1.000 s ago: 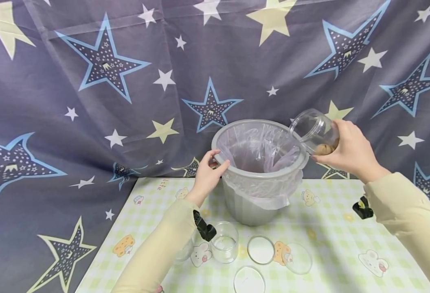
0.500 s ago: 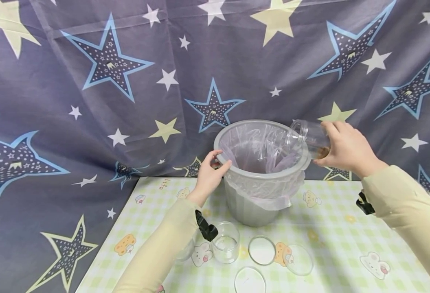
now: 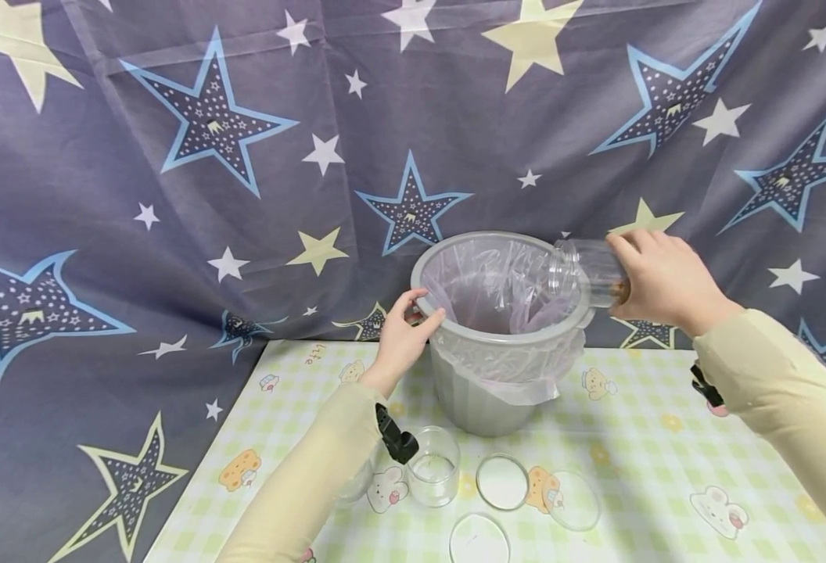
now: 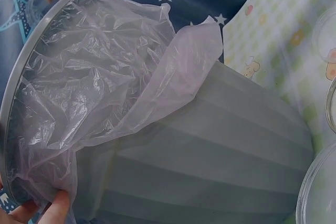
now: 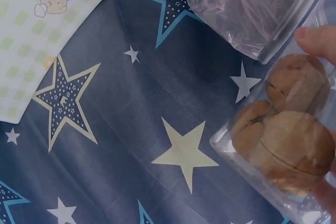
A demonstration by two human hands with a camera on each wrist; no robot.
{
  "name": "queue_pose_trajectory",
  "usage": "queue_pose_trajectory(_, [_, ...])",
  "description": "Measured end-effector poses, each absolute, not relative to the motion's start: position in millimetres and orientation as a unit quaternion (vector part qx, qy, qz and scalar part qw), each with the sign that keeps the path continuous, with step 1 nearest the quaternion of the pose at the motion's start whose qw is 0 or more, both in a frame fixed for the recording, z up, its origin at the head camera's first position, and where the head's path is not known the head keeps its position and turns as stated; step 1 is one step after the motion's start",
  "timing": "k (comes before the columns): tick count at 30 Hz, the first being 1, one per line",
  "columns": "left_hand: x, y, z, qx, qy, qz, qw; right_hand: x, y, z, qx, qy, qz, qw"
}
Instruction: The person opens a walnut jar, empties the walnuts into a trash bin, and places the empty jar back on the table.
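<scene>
My right hand (image 3: 669, 277) grips a clear plastic jar (image 3: 592, 258) by its base end. The jar lies nearly level on its side, its mouth over the right rim of a grey trash bin (image 3: 476, 407). Brown walnuts (image 5: 296, 140) sit at the jar's base end in the right wrist view; in the head view the hand mostly hides them. A thin, translucent pinkish bag (image 4: 100, 72) lines the bin and folds down over its outside. At the bin's left side, my left hand (image 3: 402, 336) pinches the rim and the bag's edge between thumb and fingers.
In front of the bin stands an uncovered clear jar (image 3: 432, 469); another clear jar (image 3: 357, 481) is partly behind the left sleeve. Round lids, a rimmed one (image 3: 502, 481), a front one (image 3: 479, 539) and a clear one (image 3: 573, 500), lie on the checked tablecloth (image 3: 638, 438).
My right hand has tipped the jar from a slant to nearly level, its mouth coming down over the bin's right rim. My left hand has kept its hold on the rim.
</scene>
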State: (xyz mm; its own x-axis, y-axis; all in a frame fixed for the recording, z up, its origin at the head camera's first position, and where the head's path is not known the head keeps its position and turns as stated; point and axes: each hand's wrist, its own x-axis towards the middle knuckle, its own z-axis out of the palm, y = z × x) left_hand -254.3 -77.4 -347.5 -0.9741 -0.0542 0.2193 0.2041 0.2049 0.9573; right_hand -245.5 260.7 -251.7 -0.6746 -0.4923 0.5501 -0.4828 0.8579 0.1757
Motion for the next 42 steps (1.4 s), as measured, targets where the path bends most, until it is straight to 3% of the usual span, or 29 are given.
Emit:
queue_pose_trajectory(18, [-253.6,-77.7,-348.9,-0.058,-0.764,-0.633,0.106,-242.5,251.9,-248.0,0.258,-0.926,-0.044,0.273])
queue_pose_trajectory(33, [-253.5,-79.8,-348.8,-0.055,-0.772,-0.627,0.091,-240.8,249.3,-245.9,0.278,-0.916,-0.059,0.284])
queue_pose_trajectory(42, [-253.5,-79.3,-349.3,-0.051,-0.77,-0.63,0.089,-242.6,245.1,-243.6,0.349,-0.874,-0.112,0.319])
